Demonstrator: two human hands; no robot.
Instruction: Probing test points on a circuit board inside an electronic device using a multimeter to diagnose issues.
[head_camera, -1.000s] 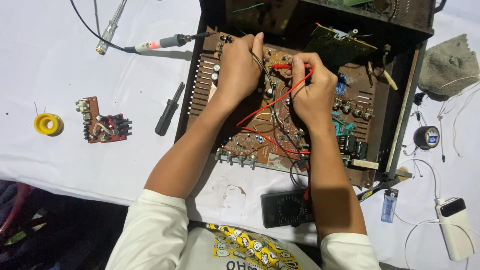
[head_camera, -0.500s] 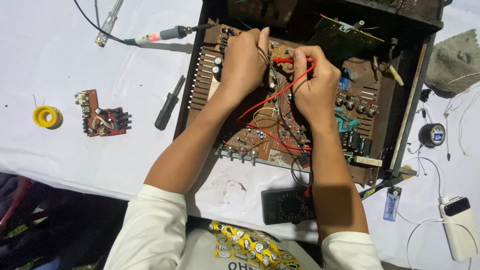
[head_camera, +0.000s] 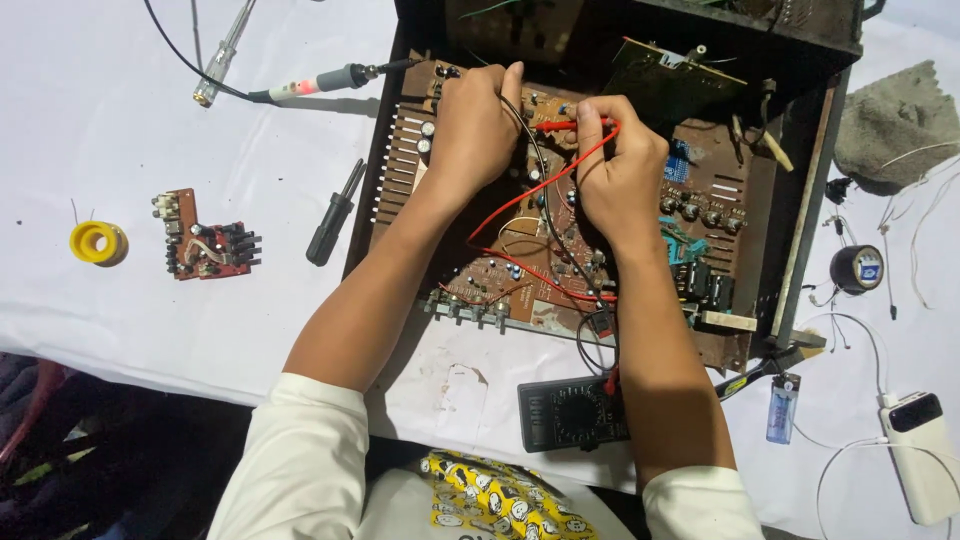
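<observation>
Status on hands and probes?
Left hand pinching black probe lead on brown circuit board. Right hand holding red probe to board. Multimeter near edge; leads drape across board.

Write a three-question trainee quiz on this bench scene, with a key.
1. True or false: the right hand holds a red probe over the circuit board.
2. What lies nearest the person's body? A) multimeter B) yellow tape roll C) black screwdriver
3. Fill in: the left hand holds the ____ probe lead.

Key: 1 true; 2 A; 3 black.
</observation>
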